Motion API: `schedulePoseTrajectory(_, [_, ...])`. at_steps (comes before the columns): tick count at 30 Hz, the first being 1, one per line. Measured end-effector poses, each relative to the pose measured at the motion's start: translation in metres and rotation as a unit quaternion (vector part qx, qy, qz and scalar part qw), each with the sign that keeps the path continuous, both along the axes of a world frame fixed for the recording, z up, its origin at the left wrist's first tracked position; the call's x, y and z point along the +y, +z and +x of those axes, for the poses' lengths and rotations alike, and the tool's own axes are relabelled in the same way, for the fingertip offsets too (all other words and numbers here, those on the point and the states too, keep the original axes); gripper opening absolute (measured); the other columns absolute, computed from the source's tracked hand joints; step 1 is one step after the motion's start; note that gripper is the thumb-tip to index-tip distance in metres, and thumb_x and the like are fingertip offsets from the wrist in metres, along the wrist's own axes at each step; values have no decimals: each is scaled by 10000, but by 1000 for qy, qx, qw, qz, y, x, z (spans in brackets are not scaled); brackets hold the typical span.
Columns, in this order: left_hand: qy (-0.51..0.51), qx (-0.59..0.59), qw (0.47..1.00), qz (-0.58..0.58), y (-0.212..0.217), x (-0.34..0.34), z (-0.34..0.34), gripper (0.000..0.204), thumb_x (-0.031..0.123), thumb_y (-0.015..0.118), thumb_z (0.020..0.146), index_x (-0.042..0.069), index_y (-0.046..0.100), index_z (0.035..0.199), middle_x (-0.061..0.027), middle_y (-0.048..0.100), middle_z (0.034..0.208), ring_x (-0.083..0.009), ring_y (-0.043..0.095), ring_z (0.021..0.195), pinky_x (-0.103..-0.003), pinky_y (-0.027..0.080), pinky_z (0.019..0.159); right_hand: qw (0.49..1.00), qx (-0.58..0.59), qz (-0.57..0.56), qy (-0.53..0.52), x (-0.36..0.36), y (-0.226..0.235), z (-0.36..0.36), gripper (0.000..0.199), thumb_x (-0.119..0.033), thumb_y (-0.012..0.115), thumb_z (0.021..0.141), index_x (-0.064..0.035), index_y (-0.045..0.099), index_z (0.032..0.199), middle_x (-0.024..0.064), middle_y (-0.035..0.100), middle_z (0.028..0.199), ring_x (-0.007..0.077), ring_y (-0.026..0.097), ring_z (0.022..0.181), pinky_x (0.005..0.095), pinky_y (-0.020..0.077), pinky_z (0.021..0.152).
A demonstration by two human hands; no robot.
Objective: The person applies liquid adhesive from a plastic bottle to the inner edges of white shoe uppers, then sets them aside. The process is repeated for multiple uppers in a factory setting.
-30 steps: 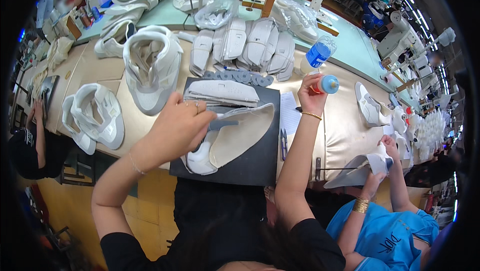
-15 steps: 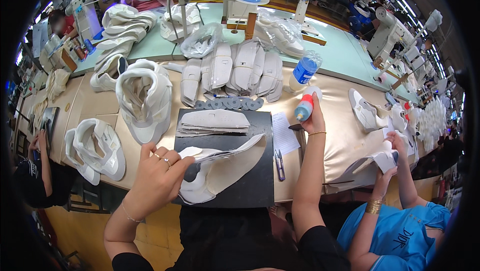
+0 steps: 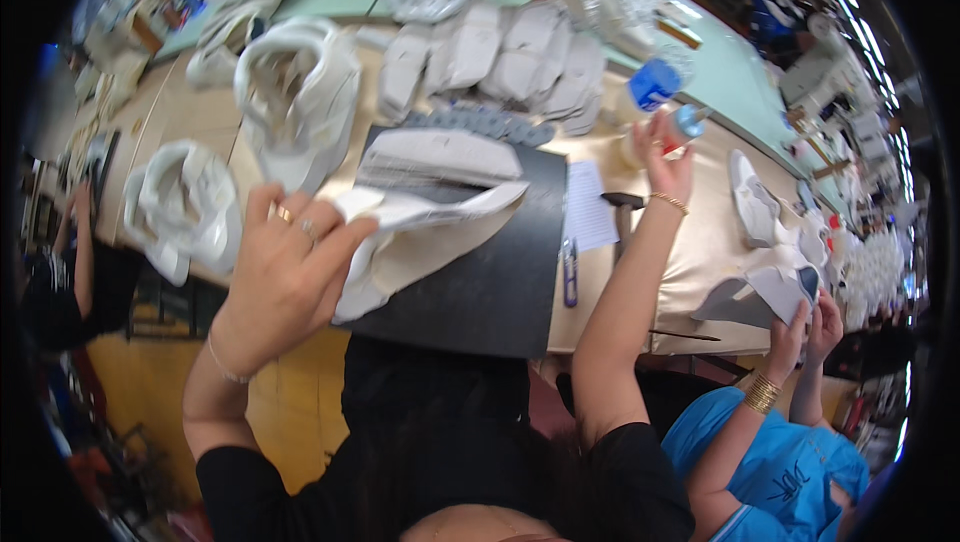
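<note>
From my remote seat I see the left hand [image 3: 285, 277] pinching the near end of a white shoe upper piece [image 3: 420, 232], its grip closed on the fabric with thumb under and fingers over, which lifts that edge off the black mat [image 3: 500, 282] so the flat cream side is exposed. The piece runs from the hand toward two o'clock, its far tip resting on the mat. The right hand [image 3: 668, 157] is raised well apart, at about one o'clock from the piece, clenched round a small bottle [image 3: 685, 125] with a pale blue top, held tilted above the desk [image 3: 690, 242], probably kept clear until it is wanted. A second cut piece [image 3: 440, 157] lies flat on the mat at twelve o'clock of the held one. Finished white uppers [image 3: 295, 92] stand at eleven o'clock, stacked out of the working patch. A small pen-like tool [image 3: 569, 272] lies at the mat's right edge beside a paper sheet [image 3: 590, 207]. At four o'clock a co-worker's hands [image 3: 805, 327] hold another grey piece.
</note>
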State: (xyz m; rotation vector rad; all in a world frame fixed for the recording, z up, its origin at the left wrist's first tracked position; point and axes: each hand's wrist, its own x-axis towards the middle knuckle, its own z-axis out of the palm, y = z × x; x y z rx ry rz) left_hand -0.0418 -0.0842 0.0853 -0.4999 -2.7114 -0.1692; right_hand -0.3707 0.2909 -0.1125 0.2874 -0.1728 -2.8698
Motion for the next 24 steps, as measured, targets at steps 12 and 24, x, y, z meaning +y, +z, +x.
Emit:
schedulePoseTrajectory(12, [-17,5,999,46,-27,-10,-6,195,24,633,727,63,638,918,-39,533,792,-200,529,782,-344,367,756,999,-44,14,-28,-3,24,30,622,-334,419,966,-99,87,1437,243,159,1432,424,434,1202,520,494,936])
schedulePoseTrajectory(24, [1,6,1000,31,-3,-20,18,244,16,634,675,57,637,916,-33,547,801,-199,532,782,-346,380,760,849,87,520,-15,-87,53,196,170,-229,501,950,-135,497,1092,14,544,868,111,468,585,227,377,503])
